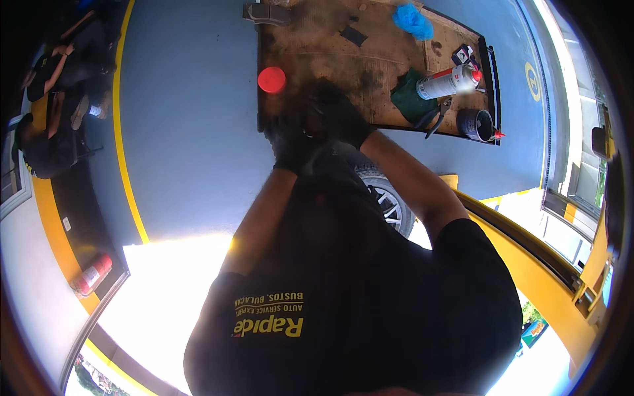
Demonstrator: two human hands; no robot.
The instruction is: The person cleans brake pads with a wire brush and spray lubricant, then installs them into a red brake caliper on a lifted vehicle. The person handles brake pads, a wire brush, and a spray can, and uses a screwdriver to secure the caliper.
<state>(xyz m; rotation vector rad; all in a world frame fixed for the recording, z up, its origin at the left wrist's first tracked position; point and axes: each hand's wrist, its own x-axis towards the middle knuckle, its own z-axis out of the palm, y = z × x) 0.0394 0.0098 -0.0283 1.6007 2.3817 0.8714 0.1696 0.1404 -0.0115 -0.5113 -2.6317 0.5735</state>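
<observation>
Both my hands wear dark gloves and are close together at the near left edge of a cart top covered with stained cardboard. My left hand has its fingers curled in. Beside it, a little to the right and farther forward, my right hand bends inward. Whatever is between them is too dark to make out. Just beyond my left hand is a round red lid. Grey blocks that look like brake pads lie at the far left corner. A dark flat piece rests on the cardboard.
On the cart's right are a spray can lying on a green cloth, pliers, an open dark can and crumpled blue plastic. A wheel stands below my right forearm. People are at far left.
</observation>
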